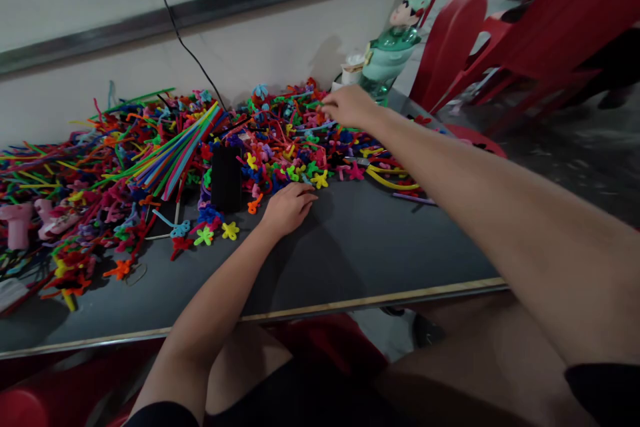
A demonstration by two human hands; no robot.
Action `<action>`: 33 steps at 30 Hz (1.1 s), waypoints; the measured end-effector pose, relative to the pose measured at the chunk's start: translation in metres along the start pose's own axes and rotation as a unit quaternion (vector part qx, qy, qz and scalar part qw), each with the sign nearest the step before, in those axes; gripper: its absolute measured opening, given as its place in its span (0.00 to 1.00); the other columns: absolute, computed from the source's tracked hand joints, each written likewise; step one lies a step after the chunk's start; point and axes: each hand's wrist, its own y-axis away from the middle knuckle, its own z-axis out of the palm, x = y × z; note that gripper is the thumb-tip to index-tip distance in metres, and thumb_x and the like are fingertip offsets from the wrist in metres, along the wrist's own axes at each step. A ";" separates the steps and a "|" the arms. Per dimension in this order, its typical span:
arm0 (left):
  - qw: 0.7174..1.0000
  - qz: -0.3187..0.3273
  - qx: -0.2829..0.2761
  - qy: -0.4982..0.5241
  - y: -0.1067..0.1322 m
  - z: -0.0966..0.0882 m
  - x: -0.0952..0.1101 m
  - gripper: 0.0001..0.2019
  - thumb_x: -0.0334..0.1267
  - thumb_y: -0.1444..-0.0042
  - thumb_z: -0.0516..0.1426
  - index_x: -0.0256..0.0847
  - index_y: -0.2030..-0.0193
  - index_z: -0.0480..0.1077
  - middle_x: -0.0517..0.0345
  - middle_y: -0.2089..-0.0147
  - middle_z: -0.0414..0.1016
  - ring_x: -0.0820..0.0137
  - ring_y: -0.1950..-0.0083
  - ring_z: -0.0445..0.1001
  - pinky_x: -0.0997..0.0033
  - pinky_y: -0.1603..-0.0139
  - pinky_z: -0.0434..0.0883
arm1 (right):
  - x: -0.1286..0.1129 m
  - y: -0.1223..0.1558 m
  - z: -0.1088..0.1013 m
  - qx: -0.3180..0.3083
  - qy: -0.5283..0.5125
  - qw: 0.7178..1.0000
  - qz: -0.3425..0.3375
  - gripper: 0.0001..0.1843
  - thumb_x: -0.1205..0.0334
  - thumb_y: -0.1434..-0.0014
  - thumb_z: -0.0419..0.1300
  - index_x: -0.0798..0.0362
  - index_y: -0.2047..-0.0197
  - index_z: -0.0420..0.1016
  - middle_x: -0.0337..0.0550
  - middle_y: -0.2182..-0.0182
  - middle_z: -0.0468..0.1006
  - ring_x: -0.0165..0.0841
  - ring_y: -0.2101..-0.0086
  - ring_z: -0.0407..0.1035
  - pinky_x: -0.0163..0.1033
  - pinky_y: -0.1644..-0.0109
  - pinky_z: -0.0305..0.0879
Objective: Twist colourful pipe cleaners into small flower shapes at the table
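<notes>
My left hand (pixel 289 208) rests on the dark table (pixel 350 247) at the near edge of a heap of coloured pipe cleaners (pixel 280 127). Its fingers are bent together; what they hold, if anything, is hidden. A yellow pipe-cleaner flower (pixel 320 179) lies just beyond its fingertips. Stretched over the right part of the heap, my right hand (pixel 351 107) has its fingers closed in a pinch, and I cannot make out anything in them. Below my right forearm are scissors (pixel 361 161), a pink flower (pixel 355 171) and bent yellow pipe cleaners (pixel 393 180).
A black phone (pixel 227 179) leans by a bundle of straight pipe cleaners (pixel 183 153). Pink glue guns (pixel 17 223) lie far left. Behind my right hand stands a green figure-shaped bottle (pixel 393 53). A black cable (pixel 175 27) hangs down the wall; red chairs (pixel 453 47) stand right.
</notes>
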 end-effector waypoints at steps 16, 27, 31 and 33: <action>0.993 -0.072 0.096 -0.013 0.001 -0.005 0.010 0.11 0.36 0.36 0.51 0.40 0.53 0.73 0.50 0.50 0.77 0.64 0.48 0.74 0.59 0.47 0.68 | 0.011 0.003 0.012 -0.076 0.111 0.991 -0.019 0.21 0.54 0.57 0.73 0.53 0.59 0.82 0.47 0.65 0.83 0.40 0.65 0.74 0.42 0.62 0.65; 0.867 -0.426 0.211 -0.148 0.016 -0.154 -0.039 0.13 0.39 0.37 0.49 0.44 0.53 0.72 0.53 0.55 0.78 0.59 0.48 0.73 0.53 0.44 0.64 | -0.022 0.059 0.022 0.034 -0.029 0.996 -0.072 0.17 0.57 0.43 0.59 0.52 0.52 0.79 0.50 0.60 0.81 0.48 0.56 0.74 0.54 0.49 0.66; 0.810 -0.536 0.042 -0.232 0.043 -0.189 -0.095 0.15 0.43 0.45 0.57 0.38 0.54 0.73 0.39 0.51 0.77 0.48 0.48 0.73 0.50 0.51 0.69 | -0.019 0.073 0.018 0.058 -0.037 0.995 -0.074 0.15 0.60 0.43 0.57 0.50 0.54 0.79 0.47 0.63 0.82 0.45 0.59 0.75 0.52 0.52 0.68; 0.785 -0.558 -0.017 -0.271 0.054 -0.189 -0.109 0.16 0.43 0.46 0.57 0.35 0.54 0.74 0.34 0.52 0.76 0.44 0.48 0.73 0.47 0.53 0.69 | -0.018 0.078 0.019 0.073 -0.042 0.994 -0.075 0.15 0.61 0.43 0.56 0.51 0.55 0.80 0.48 0.63 0.82 0.45 0.59 0.75 0.51 0.51 0.69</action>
